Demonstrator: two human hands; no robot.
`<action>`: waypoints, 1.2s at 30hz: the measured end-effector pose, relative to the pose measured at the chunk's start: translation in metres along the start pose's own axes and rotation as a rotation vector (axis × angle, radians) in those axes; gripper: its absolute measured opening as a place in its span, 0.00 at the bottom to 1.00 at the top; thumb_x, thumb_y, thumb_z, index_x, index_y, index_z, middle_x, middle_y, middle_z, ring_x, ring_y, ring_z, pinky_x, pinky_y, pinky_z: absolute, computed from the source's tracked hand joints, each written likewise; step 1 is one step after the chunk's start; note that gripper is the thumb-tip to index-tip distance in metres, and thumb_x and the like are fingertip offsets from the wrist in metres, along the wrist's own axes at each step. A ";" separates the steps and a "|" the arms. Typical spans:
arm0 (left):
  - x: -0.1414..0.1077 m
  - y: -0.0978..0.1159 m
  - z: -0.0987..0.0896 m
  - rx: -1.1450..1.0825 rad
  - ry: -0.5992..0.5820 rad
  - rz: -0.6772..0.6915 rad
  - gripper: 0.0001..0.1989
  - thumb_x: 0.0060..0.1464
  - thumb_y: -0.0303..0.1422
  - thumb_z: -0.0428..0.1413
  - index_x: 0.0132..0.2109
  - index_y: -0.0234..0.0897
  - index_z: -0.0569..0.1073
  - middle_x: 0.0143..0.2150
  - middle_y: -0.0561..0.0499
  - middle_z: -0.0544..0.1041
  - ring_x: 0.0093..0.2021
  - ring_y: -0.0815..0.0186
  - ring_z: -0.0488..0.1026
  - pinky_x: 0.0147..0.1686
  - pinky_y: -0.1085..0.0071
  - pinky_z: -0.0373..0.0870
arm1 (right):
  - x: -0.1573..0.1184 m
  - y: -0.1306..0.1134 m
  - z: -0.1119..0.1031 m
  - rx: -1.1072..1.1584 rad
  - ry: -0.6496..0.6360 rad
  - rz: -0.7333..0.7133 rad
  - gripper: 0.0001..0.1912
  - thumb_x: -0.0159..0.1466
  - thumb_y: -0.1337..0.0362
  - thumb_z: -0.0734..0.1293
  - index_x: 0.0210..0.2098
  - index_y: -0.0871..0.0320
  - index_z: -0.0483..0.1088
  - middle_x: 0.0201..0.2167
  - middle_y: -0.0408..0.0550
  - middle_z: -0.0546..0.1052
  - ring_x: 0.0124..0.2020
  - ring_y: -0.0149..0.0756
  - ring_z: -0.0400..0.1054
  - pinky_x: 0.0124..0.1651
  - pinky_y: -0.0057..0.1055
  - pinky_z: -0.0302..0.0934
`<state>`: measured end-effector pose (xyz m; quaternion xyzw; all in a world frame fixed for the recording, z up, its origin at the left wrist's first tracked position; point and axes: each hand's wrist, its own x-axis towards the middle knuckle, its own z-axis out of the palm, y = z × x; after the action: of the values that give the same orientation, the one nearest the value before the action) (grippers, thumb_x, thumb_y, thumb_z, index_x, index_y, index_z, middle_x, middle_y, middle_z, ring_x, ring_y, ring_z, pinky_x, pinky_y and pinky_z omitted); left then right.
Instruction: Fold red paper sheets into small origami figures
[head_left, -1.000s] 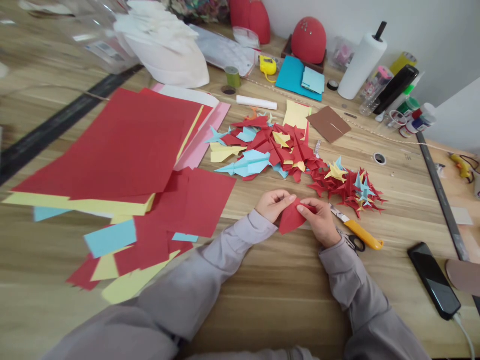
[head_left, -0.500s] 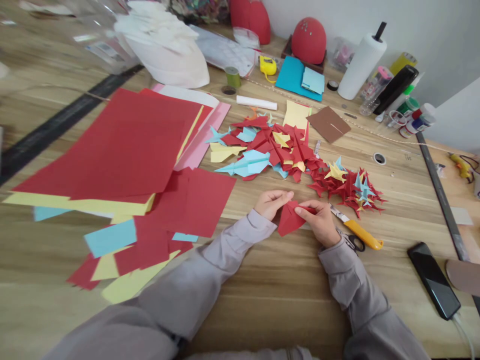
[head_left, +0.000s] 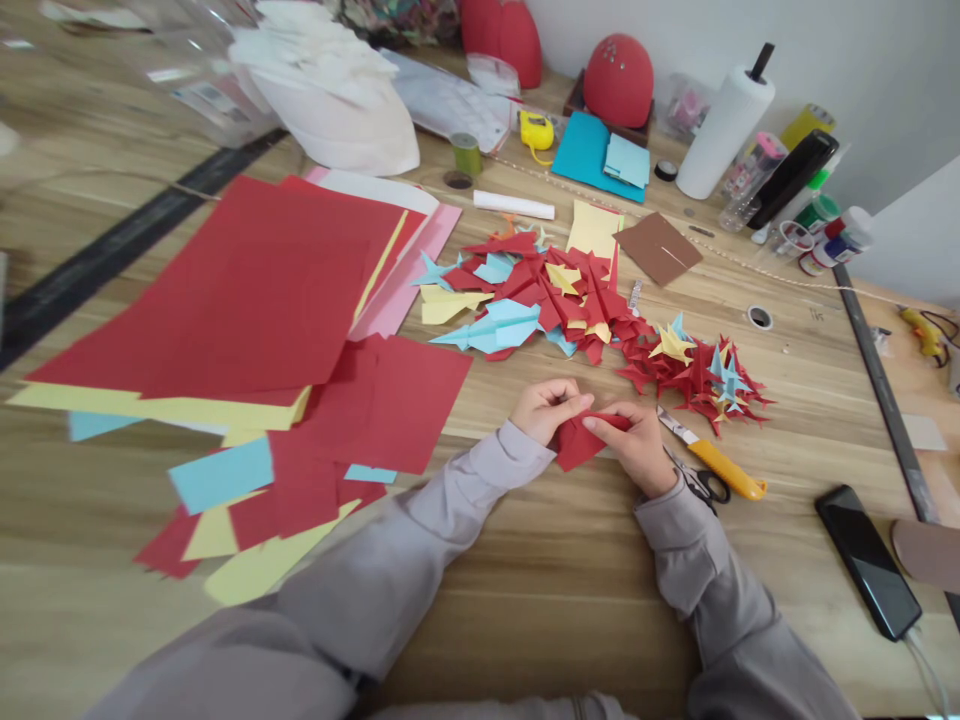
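A small folded piece of red paper (head_left: 579,446) is held between my two hands, just above the table. My left hand (head_left: 546,410) pinches its upper left edge, thumb on top. From the other side my right hand (head_left: 639,444) grips the right part, thumb pressed on the near face. The fingers behind the paper are hidden. Beyond my hands lies a pile of folded red, blue and yellow paper pieces (head_left: 525,290). It runs on to the right into a heap of paper stars (head_left: 694,370). A yellow-handled knife (head_left: 724,468) and dark-handled scissors (head_left: 705,484) lie beside my right hand.
Large red sheets (head_left: 225,290) and paper offcuts (head_left: 300,490) cover the left. A phone (head_left: 868,560) with a cable lies right. Along the back stand a white hat-like shape (head_left: 352,125), a tape measure (head_left: 536,132), a white bottle (head_left: 725,130) and several small jars (head_left: 817,212).
My thumbs have drawn closer together over the red paper, and its top edge is folded down slightly. The rest of the table looks the same.
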<state>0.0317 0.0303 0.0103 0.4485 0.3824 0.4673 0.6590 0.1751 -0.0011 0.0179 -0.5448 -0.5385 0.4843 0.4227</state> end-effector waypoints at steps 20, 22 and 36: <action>-0.003 0.003 0.002 0.174 -0.081 0.036 0.12 0.42 0.38 0.61 0.22 0.32 0.72 0.22 0.53 0.69 0.25 0.72 0.64 0.28 0.74 0.61 | 0.002 0.007 0.000 0.324 0.200 0.084 0.11 0.48 0.57 0.73 0.22 0.58 0.73 0.19 0.41 0.73 0.21 0.27 0.62 0.26 0.26 0.58; -0.003 0.003 0.001 0.170 -0.092 0.035 0.12 0.42 0.37 0.61 0.22 0.32 0.72 0.22 0.53 0.68 0.25 0.72 0.63 0.28 0.74 0.60 | 0.002 0.008 0.000 0.354 0.208 0.112 0.12 0.48 0.56 0.73 0.21 0.58 0.73 0.18 0.41 0.73 0.20 0.27 0.62 0.25 0.26 0.57; -0.003 0.004 0.001 0.172 -0.158 0.049 0.15 0.42 0.41 0.61 0.21 0.32 0.72 0.21 0.53 0.68 0.24 0.72 0.64 0.25 0.74 0.62 | 0.002 0.007 -0.002 0.291 0.186 0.161 0.20 0.53 0.47 0.67 0.20 0.59 0.72 0.14 0.42 0.71 0.16 0.28 0.61 0.20 0.26 0.55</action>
<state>0.0311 0.0276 0.0143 0.5482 0.3568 0.4120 0.6343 0.1782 0.0005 0.0116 -0.5618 -0.3760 0.5369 0.5047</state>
